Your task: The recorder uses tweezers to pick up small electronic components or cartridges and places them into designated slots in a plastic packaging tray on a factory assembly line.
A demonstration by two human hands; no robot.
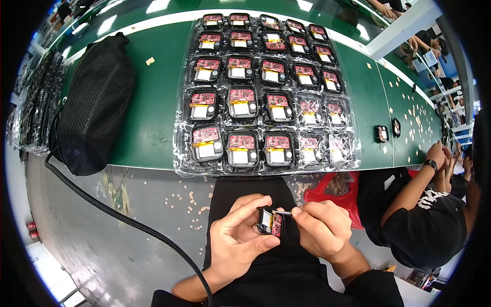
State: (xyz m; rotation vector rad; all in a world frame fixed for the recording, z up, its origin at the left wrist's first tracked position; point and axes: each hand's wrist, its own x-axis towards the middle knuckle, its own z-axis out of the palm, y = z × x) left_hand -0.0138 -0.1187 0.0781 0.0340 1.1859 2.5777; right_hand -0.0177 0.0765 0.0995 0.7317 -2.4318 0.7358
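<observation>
Above my lap, my left hand [239,235] grips an open black watch case [269,223] between thumb and fingers. Inside the case show a white battery block and a red circuit board. My right hand [325,227] pinches a thin metal tool [283,212], whose tip reaches the upper edge of the case; its exact kind is too small to tell. Beyond my hands, a clear plastic tray [180,148] lies on the green bench, with rows of similar black cases in its pockets, each with a red board and a pale battery.
A black mesh-covered bundle [97,102] with a thick black hose [133,222] lies at the left, beside stacked trays [36,102]. Two loose watch cases [382,133] sit on the green bench [153,102] at the right. A red bag [327,194] hangs near a co-worker in black [424,230].
</observation>
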